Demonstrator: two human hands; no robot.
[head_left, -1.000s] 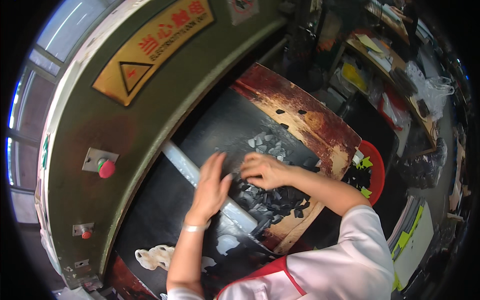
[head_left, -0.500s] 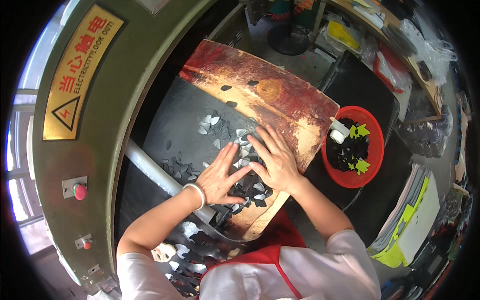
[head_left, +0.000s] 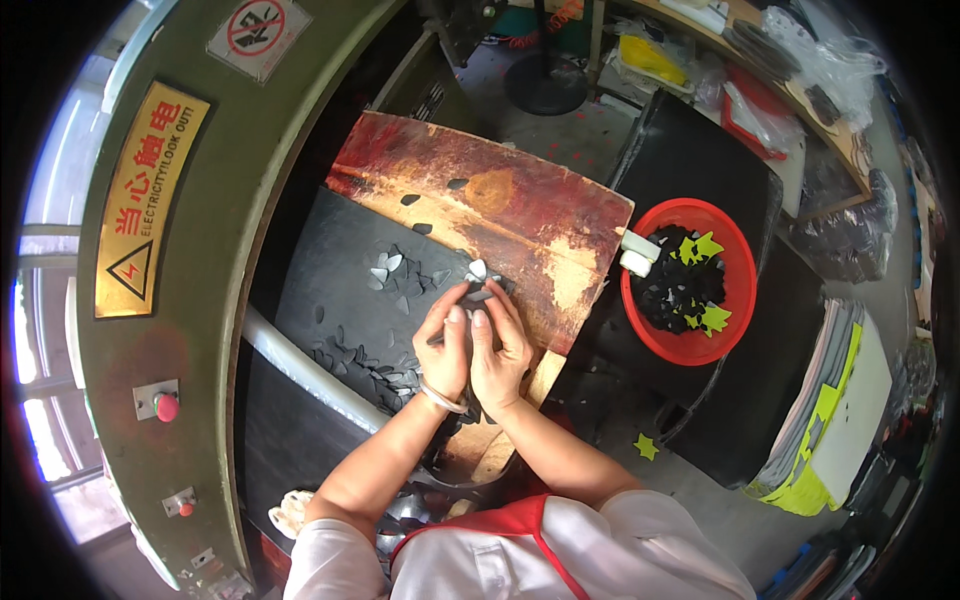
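My left hand (head_left: 446, 350), with a bangle at its wrist, and my right hand (head_left: 502, 352) are cupped against each other, thumbs side by side. Between them is a clump of small black cut-out pieces (head_left: 478, 296), some of it showing at the fingertips; the rest is hidden by my palms. Under my hands lies a dark sheet (head_left: 330, 245) on a worn board. Loose pieces of the same leaf-like shape are spread over the sheet, in a cluster (head_left: 392, 270) ahead and to the left and a drift (head_left: 365, 368) beside my left wrist.
The wooden board (head_left: 535, 205) has peeling red paint. To its right stands a red bowl (head_left: 741, 300) with black pieces and yellow-green shapes (head_left: 714, 318), a white block (head_left: 636, 262) at its rim. A green machine with a red button (head_left: 166, 407) rises at left; stacked sheets (head_left: 800, 400) stand at right.
My spread hands have come together and closed around a clump of pieces. The view has shifted, bringing a yellow-green shape on the floor into sight.
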